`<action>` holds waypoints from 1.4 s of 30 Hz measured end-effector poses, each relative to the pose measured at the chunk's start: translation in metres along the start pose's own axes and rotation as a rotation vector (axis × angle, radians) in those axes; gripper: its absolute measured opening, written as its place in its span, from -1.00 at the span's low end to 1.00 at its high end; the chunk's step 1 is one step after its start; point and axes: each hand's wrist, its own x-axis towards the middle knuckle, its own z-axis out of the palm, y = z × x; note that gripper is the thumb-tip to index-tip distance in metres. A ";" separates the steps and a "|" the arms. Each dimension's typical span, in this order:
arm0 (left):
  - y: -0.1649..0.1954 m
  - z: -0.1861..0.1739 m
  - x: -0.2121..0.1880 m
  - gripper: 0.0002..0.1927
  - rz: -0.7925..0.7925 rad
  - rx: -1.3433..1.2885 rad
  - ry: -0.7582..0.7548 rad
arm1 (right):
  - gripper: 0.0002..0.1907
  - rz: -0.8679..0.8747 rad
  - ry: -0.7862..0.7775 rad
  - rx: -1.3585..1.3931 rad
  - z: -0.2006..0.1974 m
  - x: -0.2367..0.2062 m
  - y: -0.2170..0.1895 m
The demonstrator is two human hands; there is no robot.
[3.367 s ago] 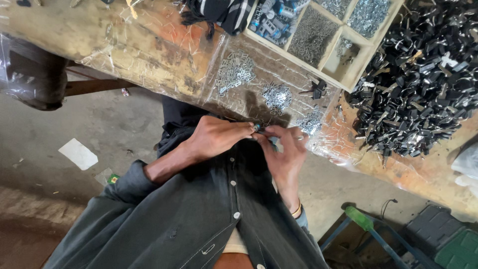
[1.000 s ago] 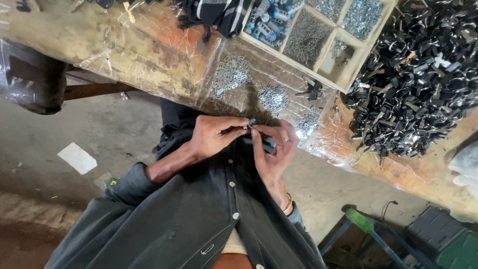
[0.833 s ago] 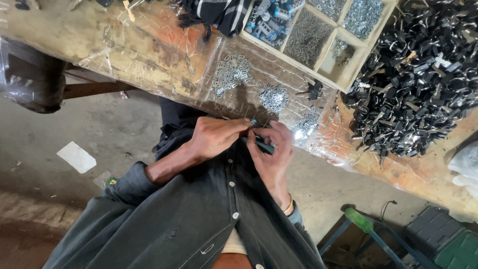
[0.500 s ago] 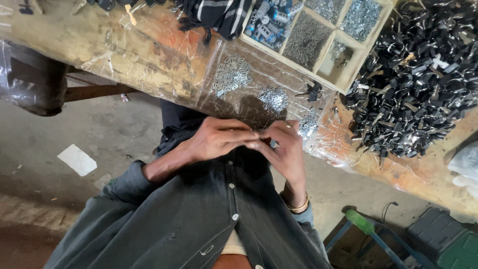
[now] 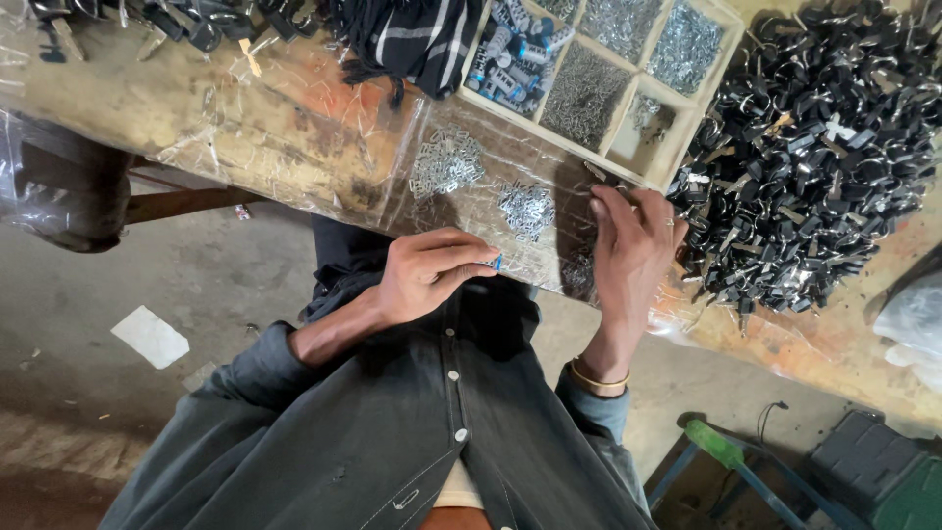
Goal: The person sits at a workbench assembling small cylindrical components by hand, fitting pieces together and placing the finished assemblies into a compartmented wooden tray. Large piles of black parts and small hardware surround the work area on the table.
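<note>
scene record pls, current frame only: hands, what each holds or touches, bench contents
left hand: closed around a small blue-tipped part, held at the bench edge
right hand: open, fingers spread, resting on the plastic sheet beside the tray
divided tray: wooden, compartments of small metal pieces
loose piles: two heaps of small silvery metal pieces on the sheet
black parts pile: large heap to the right of the tray
striped cloth: dark, at the far edge
floor: white scrap of paper
</note>
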 end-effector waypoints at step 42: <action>0.006 -0.001 0.011 -0.75 -0.120 -0.228 0.103 | -0.58 0.527 -0.076 1.598 0.023 -0.047 -0.035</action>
